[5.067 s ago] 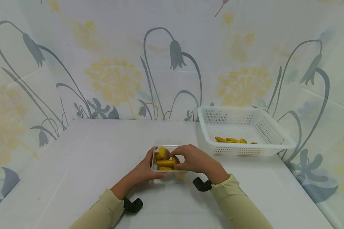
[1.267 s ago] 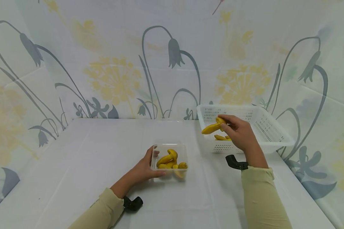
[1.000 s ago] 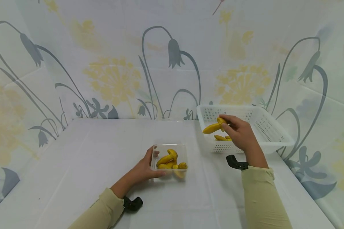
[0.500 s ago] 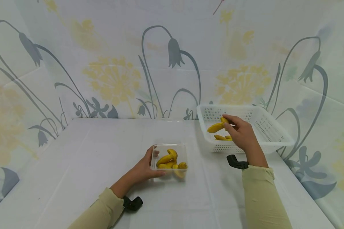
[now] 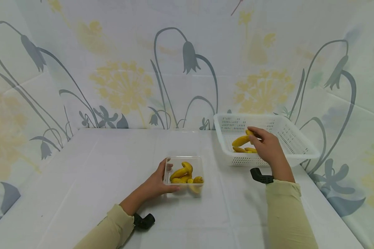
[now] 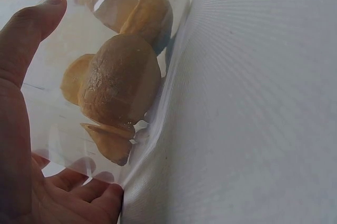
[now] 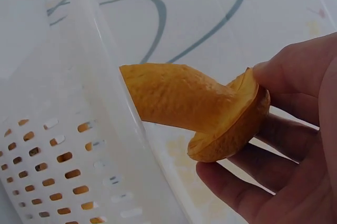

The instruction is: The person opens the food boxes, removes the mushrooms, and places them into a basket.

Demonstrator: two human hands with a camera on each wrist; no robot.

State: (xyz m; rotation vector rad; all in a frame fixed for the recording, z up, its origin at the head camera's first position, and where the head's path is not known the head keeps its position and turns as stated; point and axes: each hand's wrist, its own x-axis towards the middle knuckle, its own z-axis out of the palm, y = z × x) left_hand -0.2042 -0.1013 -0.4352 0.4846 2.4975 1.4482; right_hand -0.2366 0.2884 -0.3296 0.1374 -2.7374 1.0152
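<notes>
In the head view my left hand grips the left side of a clear plastic box on the table. Several yellow mushrooms lie in it; the left wrist view shows one large cap through the wall, with my thumb along one side and fingers round the end. My right hand pinches another yellow mushroom by its cap between thumb and fingers, inside the outline of the white basket. Its stem points left, partly hidden behind the basket rim in the right wrist view.
The white perforated basket stands at the back right, with more yellow mushrooms near its front wall. A white cloth covers the table. Behind it hangs a flower-patterned curtain.
Earliest, my right hand was in the clear box; later it holds a mushroom over the basket. Since then, hand and mushroom have shifted slightly right and lower. My left hand has stayed on the box.
</notes>
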